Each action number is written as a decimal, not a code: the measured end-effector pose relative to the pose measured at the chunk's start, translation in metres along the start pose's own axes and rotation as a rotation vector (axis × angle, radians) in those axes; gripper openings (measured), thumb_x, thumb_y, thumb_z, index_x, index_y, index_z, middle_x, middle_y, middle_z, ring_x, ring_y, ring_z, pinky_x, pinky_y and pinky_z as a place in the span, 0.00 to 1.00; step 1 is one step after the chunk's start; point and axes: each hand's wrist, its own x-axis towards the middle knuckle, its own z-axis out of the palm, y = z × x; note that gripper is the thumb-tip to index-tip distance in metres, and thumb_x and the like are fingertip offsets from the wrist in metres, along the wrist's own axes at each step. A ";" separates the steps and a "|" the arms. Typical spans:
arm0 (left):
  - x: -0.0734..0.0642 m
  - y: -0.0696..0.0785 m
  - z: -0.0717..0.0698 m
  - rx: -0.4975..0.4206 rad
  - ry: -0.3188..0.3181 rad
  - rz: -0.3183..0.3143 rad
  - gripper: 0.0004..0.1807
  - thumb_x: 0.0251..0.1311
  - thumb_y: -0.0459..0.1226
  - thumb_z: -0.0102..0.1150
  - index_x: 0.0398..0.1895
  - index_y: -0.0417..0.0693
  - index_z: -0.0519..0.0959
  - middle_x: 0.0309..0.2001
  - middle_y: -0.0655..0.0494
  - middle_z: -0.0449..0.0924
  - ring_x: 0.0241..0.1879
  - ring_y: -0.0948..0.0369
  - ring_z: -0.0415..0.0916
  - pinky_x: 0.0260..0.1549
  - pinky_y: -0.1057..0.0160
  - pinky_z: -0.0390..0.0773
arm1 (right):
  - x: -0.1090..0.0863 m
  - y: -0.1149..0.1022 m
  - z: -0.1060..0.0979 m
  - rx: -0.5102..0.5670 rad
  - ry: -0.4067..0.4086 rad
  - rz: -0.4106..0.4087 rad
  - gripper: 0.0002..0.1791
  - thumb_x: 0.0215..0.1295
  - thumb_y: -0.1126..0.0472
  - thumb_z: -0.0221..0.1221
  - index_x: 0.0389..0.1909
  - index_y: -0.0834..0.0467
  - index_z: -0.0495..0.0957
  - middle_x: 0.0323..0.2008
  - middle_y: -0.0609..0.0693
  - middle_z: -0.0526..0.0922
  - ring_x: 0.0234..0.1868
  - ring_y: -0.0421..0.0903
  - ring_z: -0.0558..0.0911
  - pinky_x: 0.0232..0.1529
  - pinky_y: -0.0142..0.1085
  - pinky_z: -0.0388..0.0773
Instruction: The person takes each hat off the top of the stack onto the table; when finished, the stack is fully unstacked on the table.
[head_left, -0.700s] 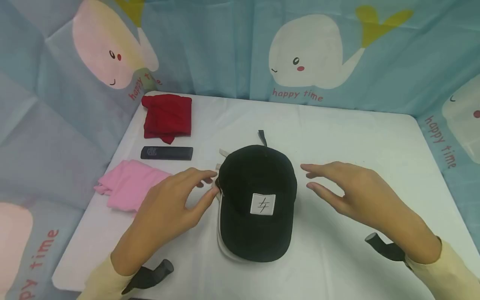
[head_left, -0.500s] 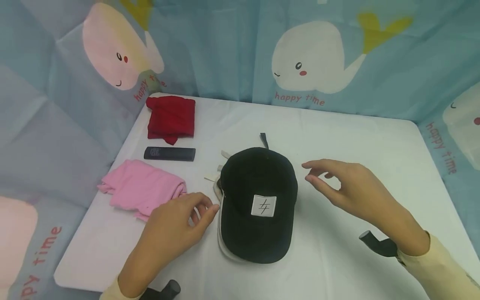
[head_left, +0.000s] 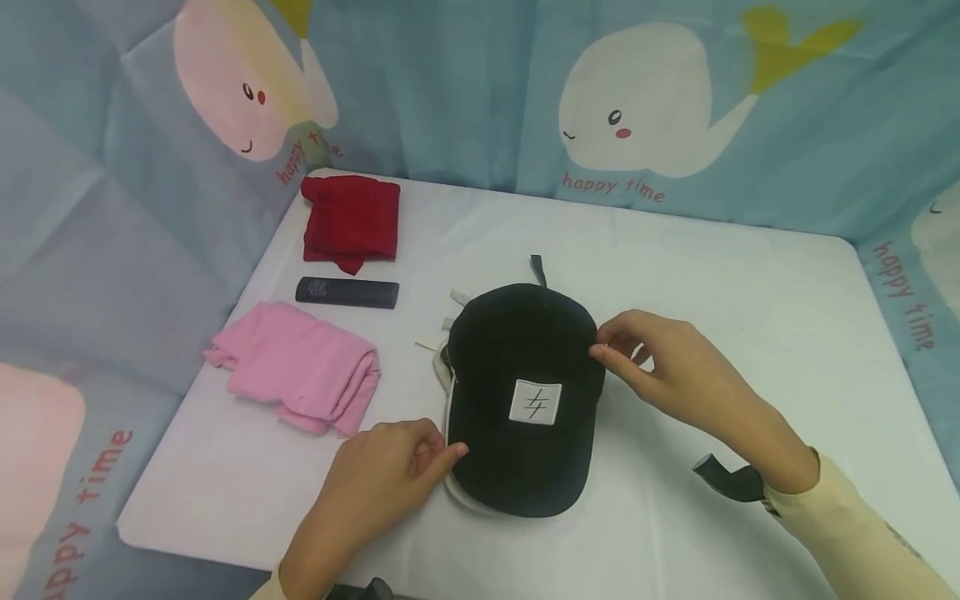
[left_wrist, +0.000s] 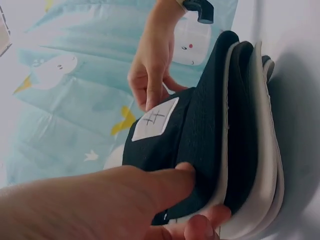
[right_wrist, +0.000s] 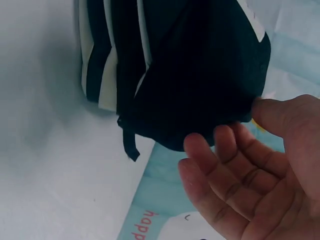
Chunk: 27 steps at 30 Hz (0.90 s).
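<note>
A black baseball cap (head_left: 517,333) with a white square patch (head_left: 536,402) tops a nested stack of caps in the middle of the table. Below it, dark and off-white brims (left_wrist: 270,150) show in layers in the left wrist view. My left hand (head_left: 386,475) pinches the left edge of the top brim, thumb above and fingers reaching under it. At the right side of the crown, my right hand (head_left: 667,358) takes the cap between thumb and fingertips. The right wrist view shows that thumb (right_wrist: 272,115) against the dark crown, with a black strap (right_wrist: 130,145) hanging beside it.
On the left of the white table (head_left: 712,275) lie a folded red cloth (head_left: 352,218), a black flat case (head_left: 347,292) and a folded pink cloth (head_left: 300,362). Pale straps (head_left: 431,342) stick out left of the stack. A blue whale-print curtain (head_left: 450,92) surrounds the table.
My left hand has moved down from beside the crown to the brim and pinches it. My right hand has come in from the right to the crown. The caps stay in place.
</note>
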 end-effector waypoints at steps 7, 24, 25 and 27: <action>0.000 0.004 0.003 0.004 -0.020 -0.041 0.18 0.67 0.64 0.64 0.27 0.68 0.79 0.18 0.73 0.67 0.21 0.69 0.66 0.23 0.62 0.68 | 0.001 -0.002 0.001 0.039 -0.006 -0.019 0.04 0.73 0.58 0.68 0.44 0.48 0.84 0.37 0.34 0.84 0.38 0.33 0.82 0.40 0.37 0.84; -0.002 0.008 0.009 -0.061 -0.011 -0.044 0.23 0.66 0.67 0.61 0.29 0.63 0.74 0.21 0.72 0.68 0.22 0.69 0.66 0.25 0.64 0.68 | 0.000 -0.007 0.001 0.031 0.053 -0.045 0.07 0.70 0.63 0.69 0.44 0.52 0.81 0.38 0.36 0.84 0.38 0.34 0.83 0.39 0.37 0.85; -0.002 0.007 0.009 -0.074 -0.006 -0.039 0.22 0.66 0.67 0.62 0.29 0.63 0.74 0.21 0.72 0.69 0.22 0.70 0.66 0.25 0.64 0.68 | 0.000 -0.006 0.002 0.035 0.060 -0.052 0.08 0.70 0.63 0.69 0.44 0.52 0.81 0.38 0.36 0.84 0.38 0.34 0.83 0.39 0.36 0.85; -0.002 0.006 0.010 -0.105 0.010 -0.026 0.21 0.66 0.66 0.63 0.29 0.64 0.75 0.21 0.73 0.69 0.22 0.71 0.67 0.25 0.65 0.69 | 0.000 -0.006 0.002 0.039 0.076 -0.064 0.08 0.70 0.64 0.69 0.44 0.52 0.81 0.38 0.36 0.83 0.38 0.33 0.83 0.39 0.35 0.84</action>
